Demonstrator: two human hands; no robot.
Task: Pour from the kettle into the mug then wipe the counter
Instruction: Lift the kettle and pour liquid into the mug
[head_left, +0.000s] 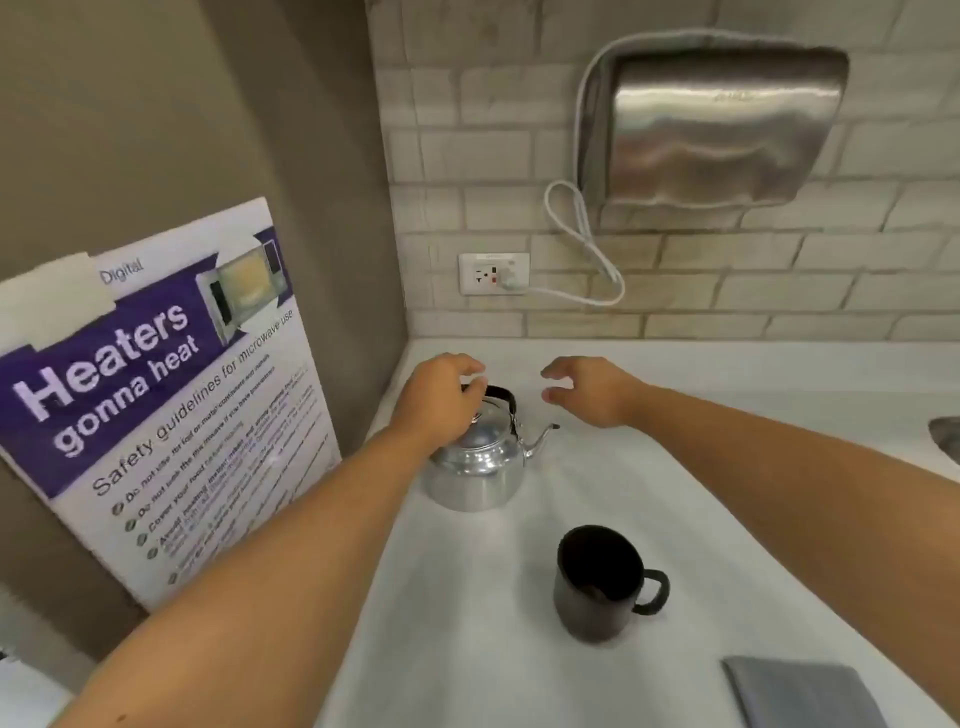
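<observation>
Kettle (475, 467) handle sits under my left hand (441, 397), fingers curling around it; right hand (592, 389) hovers released. A loose grip could swing it, spilling beside the mug (597, 584).

The shiny steel kettle (475, 462) sits on the white surface (467, 649) near the back left corner. The dark mug (597, 584) is in front of it, a bit right, and the folded grey cloth (800, 693) lies nearest, right of the mug. The purple microwave poster (156, 395) leans on the left wall.
</observation>
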